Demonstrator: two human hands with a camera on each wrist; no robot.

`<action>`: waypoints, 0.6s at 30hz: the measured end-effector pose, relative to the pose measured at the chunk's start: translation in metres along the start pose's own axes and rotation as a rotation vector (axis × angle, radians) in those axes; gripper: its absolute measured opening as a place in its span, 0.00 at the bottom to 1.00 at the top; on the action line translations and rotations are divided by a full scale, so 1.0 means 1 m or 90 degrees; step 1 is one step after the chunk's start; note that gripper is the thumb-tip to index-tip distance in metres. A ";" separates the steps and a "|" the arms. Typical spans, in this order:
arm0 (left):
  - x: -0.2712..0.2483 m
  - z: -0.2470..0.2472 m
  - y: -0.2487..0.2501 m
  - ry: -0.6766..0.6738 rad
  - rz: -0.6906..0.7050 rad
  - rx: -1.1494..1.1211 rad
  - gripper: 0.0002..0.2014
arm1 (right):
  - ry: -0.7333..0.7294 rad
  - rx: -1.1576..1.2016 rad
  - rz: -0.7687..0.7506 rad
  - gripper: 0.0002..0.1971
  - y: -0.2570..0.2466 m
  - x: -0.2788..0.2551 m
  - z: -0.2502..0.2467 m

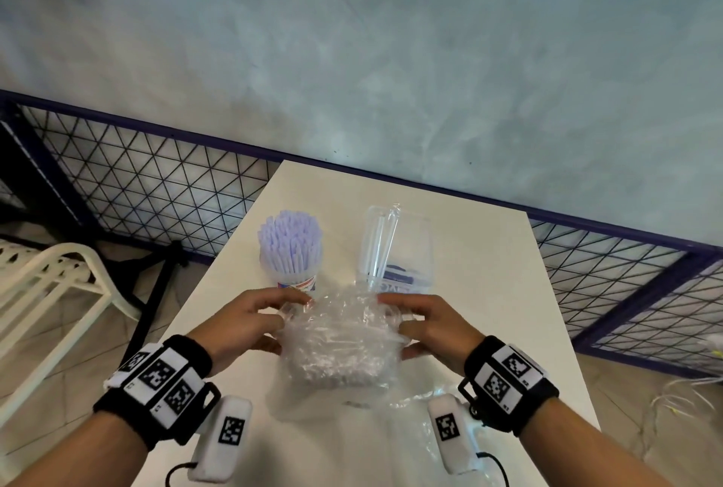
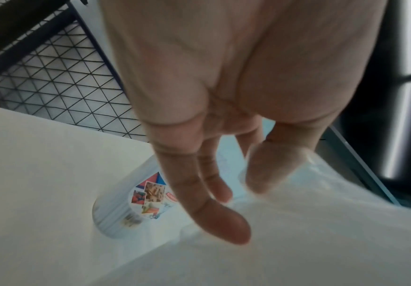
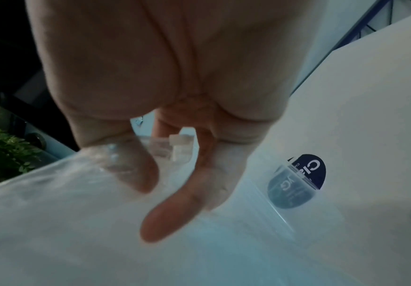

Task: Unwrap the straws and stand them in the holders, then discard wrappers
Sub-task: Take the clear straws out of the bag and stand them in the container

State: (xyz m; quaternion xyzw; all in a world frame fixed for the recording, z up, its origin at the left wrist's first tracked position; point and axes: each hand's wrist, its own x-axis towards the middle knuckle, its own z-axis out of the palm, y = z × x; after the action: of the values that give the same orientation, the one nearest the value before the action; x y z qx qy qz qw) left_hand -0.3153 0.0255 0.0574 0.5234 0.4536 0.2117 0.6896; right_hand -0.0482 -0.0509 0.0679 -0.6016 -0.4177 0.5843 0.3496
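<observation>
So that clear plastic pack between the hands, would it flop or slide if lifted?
The plastic pack looks crinkled and thin, so probably floppy. Its glossy film may slip. Both hands, left and right, grip its sides, which likely helps.

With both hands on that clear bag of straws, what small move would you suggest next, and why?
Probably pull the bag's top edge apart: the left hand and right hand pinch it at opposite sides, it looks still closed, and the clear holder behind holds few straws.
</observation>
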 end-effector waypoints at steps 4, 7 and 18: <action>-0.006 -0.001 -0.006 0.006 0.127 0.005 0.10 | 0.089 0.022 -0.122 0.18 0.009 -0.003 0.000; -0.011 -0.003 -0.013 -0.014 0.119 -0.034 0.04 | 0.087 0.020 -0.152 0.09 0.017 -0.006 -0.001; -0.027 0.008 -0.021 -0.104 0.201 0.144 0.27 | -0.097 -0.041 -0.143 0.25 0.030 -0.021 -0.003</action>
State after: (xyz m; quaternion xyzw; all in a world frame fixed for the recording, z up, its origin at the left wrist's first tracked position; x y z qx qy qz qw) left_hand -0.3257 -0.0077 0.0491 0.6774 0.3298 0.2216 0.6191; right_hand -0.0414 -0.0824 0.0492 -0.5159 -0.5259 0.5719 0.3607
